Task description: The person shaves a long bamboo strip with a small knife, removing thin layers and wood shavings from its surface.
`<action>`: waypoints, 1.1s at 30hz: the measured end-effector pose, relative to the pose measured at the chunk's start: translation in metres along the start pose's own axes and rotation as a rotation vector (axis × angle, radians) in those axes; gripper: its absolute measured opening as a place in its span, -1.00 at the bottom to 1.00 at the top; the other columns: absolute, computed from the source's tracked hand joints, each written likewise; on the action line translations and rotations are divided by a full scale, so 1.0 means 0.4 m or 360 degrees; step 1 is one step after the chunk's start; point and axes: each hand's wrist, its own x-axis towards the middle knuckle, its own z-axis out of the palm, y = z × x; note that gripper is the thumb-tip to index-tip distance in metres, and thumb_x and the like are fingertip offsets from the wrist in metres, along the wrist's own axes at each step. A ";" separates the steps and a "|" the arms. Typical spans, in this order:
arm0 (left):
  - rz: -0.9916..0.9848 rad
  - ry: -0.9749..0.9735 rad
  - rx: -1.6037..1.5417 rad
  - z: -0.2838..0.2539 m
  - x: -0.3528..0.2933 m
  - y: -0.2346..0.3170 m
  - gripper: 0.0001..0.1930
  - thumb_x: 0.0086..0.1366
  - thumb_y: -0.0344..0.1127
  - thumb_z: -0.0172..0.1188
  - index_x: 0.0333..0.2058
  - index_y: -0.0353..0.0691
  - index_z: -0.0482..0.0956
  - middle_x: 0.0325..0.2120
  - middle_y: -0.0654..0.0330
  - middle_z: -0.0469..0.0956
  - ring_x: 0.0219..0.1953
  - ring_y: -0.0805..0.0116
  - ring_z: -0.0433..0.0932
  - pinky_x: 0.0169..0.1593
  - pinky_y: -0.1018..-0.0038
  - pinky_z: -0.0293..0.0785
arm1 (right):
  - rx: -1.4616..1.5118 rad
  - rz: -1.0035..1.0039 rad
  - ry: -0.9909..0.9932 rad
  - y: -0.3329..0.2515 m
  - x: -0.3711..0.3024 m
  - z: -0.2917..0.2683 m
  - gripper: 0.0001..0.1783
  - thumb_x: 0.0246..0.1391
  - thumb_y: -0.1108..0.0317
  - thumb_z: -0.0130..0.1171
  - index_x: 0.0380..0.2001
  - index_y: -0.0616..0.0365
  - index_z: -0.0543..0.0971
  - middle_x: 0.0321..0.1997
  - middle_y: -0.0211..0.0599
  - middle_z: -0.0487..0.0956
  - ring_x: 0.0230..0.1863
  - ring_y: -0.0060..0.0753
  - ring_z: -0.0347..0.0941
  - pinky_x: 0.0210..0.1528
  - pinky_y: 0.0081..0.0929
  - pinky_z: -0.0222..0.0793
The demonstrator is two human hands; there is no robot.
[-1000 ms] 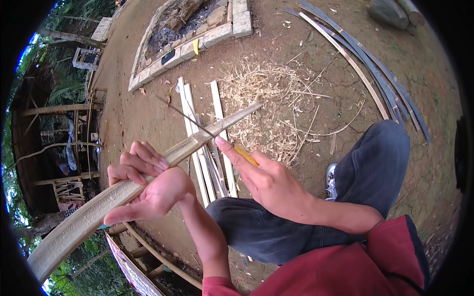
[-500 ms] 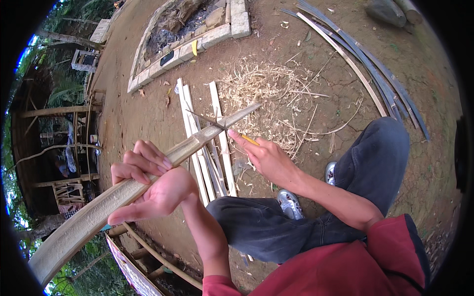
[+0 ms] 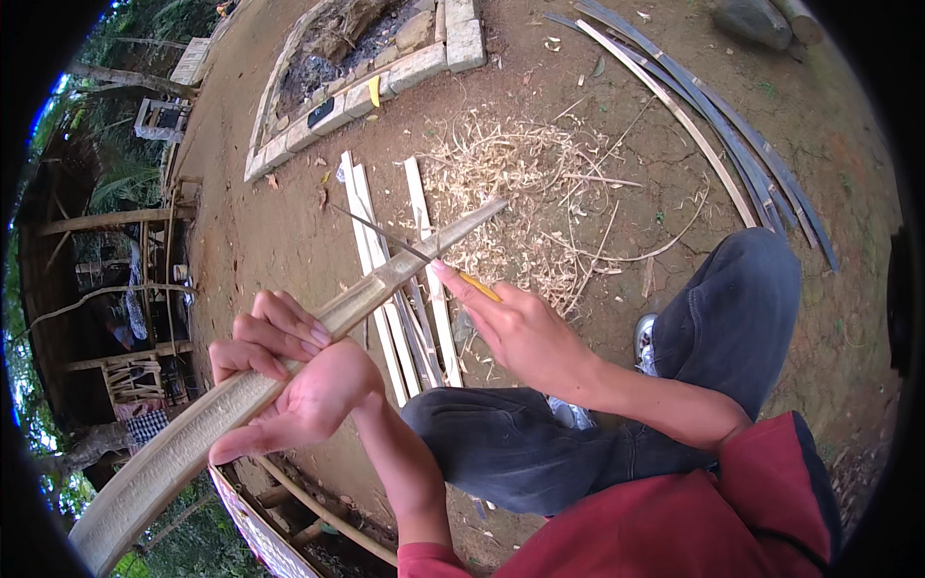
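Note:
A long split bamboo strip (image 3: 207, 424) slants from the lower left up to a tapered tip near the middle, its hollow inner side facing up. My left hand (image 3: 299, 371) is wrapped round it at mid-length, thumb along the near side. My right hand (image 3: 525, 328) grips a knife (image 3: 477, 284) by its yellow handle, index finger stretched along it. The thin dark blade lies across the strip, a little below the tapered end, its point jutting out to the upper left.
Pale shavings (image 3: 511, 164) are heaped beyond the strip's tip. Several pale split strips (image 3: 390, 337) lie on the dirt below it. Long dark strips (image 3: 718, 111) curve across the right. A stone-edged fire pit (image 3: 414, 67) is at the top, and a wooden shelter (image 3: 116, 279) stands left.
The knife has slid slightly down the strip toward my left hand, with more blade showing past the far edge. My left hand keeps its hold and has shifted a little.

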 end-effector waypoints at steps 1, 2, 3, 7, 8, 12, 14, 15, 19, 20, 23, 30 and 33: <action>-0.0027 0.0013 -0.0014 -0.003 0.000 0.001 -0.30 0.31 0.46 -0.47 -0.67 -0.07 0.01 -0.87 0.28 0.00 -0.83 0.52 -0.07 -0.72 0.61 -0.08 | 0.0088 -0.0208 0.0083 0.001 -0.003 0.000 -0.18 0.05 0.66 0.04 0.39 -0.05 0.12 -0.52 -0.16 0.41 -0.64 -0.35 0.43 -0.58 -0.40 0.55; -0.0035 0.0023 -0.0008 -0.003 0.000 -0.002 -0.30 0.31 0.46 -0.47 -0.66 -0.07 0.01 -0.87 0.28 0.00 -0.82 0.52 -0.07 -0.71 0.61 -0.09 | 0.0005 -0.0140 0.0082 0.004 -0.001 0.003 -0.21 0.07 0.63 0.05 0.38 -0.06 0.15 -0.52 -0.18 0.42 -0.65 -0.38 0.41 -0.59 -0.40 0.52; -0.0063 0.0030 0.0036 -0.004 0.001 -0.002 -0.31 0.31 0.46 -0.47 -0.66 -0.07 0.01 -0.87 0.28 0.00 -0.82 0.52 -0.07 -0.71 0.61 -0.09 | -0.0004 -0.0157 0.0098 0.005 -0.004 0.006 -0.24 0.09 0.61 0.06 0.37 -0.06 0.18 -0.53 -0.19 0.44 -0.65 -0.42 0.39 -0.60 -0.40 0.49; -0.0047 -0.0001 -0.0042 -0.007 0.004 -0.005 -0.31 0.31 0.46 -0.46 -0.66 -0.07 0.00 -0.87 0.28 -0.01 -0.82 0.52 -0.08 -0.71 0.61 -0.10 | -0.0087 0.0255 -0.0105 0.017 0.020 0.011 -0.34 0.15 0.54 0.09 0.33 -0.04 0.26 -0.63 -0.24 0.42 -0.70 -0.49 0.31 -0.61 -0.43 0.42; -0.0048 -0.0014 -0.0073 -0.008 0.006 -0.004 -0.31 0.31 0.46 -0.46 -0.66 -0.07 0.00 -0.87 0.28 -0.01 -0.82 0.52 -0.08 -0.72 0.61 -0.10 | 0.0007 0.0318 -0.0140 0.017 0.024 0.008 -0.35 0.16 0.54 0.09 0.32 -0.03 0.27 -0.65 -0.24 0.41 -0.70 -0.48 0.31 -0.61 -0.42 0.42; -0.0081 0.0011 -0.0012 -0.017 0.002 -0.003 -0.31 0.30 0.47 -0.45 -0.66 -0.07 0.00 -0.87 0.28 -0.02 -0.82 0.52 -0.08 -0.73 0.61 -0.09 | 0.0130 0.0043 0.0065 -0.010 -0.006 0.002 -0.33 0.15 0.55 0.10 0.33 0.00 0.26 -0.60 -0.17 0.44 -0.64 -0.43 0.35 -0.57 -0.33 0.36; -0.0096 0.0021 0.0068 -0.020 -0.002 -0.004 -0.31 0.30 0.47 -0.45 -0.66 -0.06 0.00 -0.86 0.29 -0.01 -0.81 0.52 -0.07 -0.74 0.61 -0.06 | 0.0341 -0.0313 0.0205 -0.009 -0.008 0.003 -0.30 0.13 0.58 0.11 0.34 0.01 0.23 -0.58 -0.16 0.43 -0.61 -0.40 0.35 -0.55 -0.35 0.34; -0.0063 0.0006 0.0007 -0.021 -0.003 -0.005 -0.31 0.30 0.47 -0.45 -0.66 -0.06 0.00 -0.86 0.29 -0.01 -0.81 0.52 -0.07 -0.74 0.61 -0.06 | 0.0098 -0.0069 0.0141 -0.005 -0.006 0.006 -0.30 0.13 0.57 0.10 0.34 0.00 0.23 -0.59 -0.15 0.42 -0.61 -0.38 0.35 -0.55 -0.35 0.34; -0.0088 -0.0053 -0.0102 -0.030 0.003 -0.002 -0.31 0.30 0.47 -0.45 -0.65 -0.07 0.01 -0.85 0.29 0.00 -0.81 0.52 -0.07 -0.74 0.62 -0.05 | -0.0004 0.0182 -0.0028 0.029 0.032 0.013 -0.33 0.17 0.59 -0.01 0.36 0.03 0.18 -0.64 -0.16 0.43 -0.66 -0.40 0.43 -0.69 -0.38 0.43; -0.0084 -0.0026 -0.0098 -0.031 0.004 -0.005 -0.31 0.30 0.47 -0.45 -0.65 -0.08 0.02 -0.85 0.29 0.00 -0.81 0.52 -0.06 -0.74 0.62 -0.05 | 0.0126 0.0235 -0.0084 0.031 0.035 0.011 -0.33 0.18 0.59 -0.01 0.36 0.04 0.18 -0.64 -0.14 0.44 -0.65 -0.39 0.44 -0.68 -0.38 0.43; -0.0100 0.0004 -0.0144 -0.038 -0.001 -0.007 -0.30 0.29 0.48 -0.43 -0.64 -0.09 0.03 -0.85 0.28 0.00 -0.81 0.52 -0.05 -0.73 0.61 -0.05 | 0.0138 -0.0015 0.0081 0.001 0.000 0.017 -0.34 0.18 0.56 0.03 0.35 0.06 0.20 -0.65 -0.12 0.42 -0.65 -0.35 0.42 -0.61 -0.32 0.39; -0.0071 -0.0163 -0.0244 -0.049 -0.005 -0.008 -0.28 0.27 0.51 -0.41 -0.64 -0.09 0.05 -0.85 0.28 0.01 -0.80 0.51 -0.03 -0.71 0.59 -0.03 | -0.0012 0.0410 -0.0101 0.035 0.040 0.011 -0.37 0.18 0.53 0.03 0.33 0.09 0.23 -0.64 -0.02 0.46 -0.61 -0.32 0.45 -0.51 -0.25 0.41; -0.0134 -0.0163 -0.0372 -0.056 0.004 -0.007 -0.28 0.26 0.52 -0.41 -0.64 -0.08 0.05 -0.85 0.28 0.01 -0.80 0.51 -0.04 -0.71 0.59 -0.03 | 0.0187 0.0357 -0.0252 0.029 0.033 -0.001 -0.30 0.11 0.61 0.06 0.34 0.17 0.19 -0.68 -0.14 0.42 -0.71 -0.40 0.38 -0.65 -0.37 0.40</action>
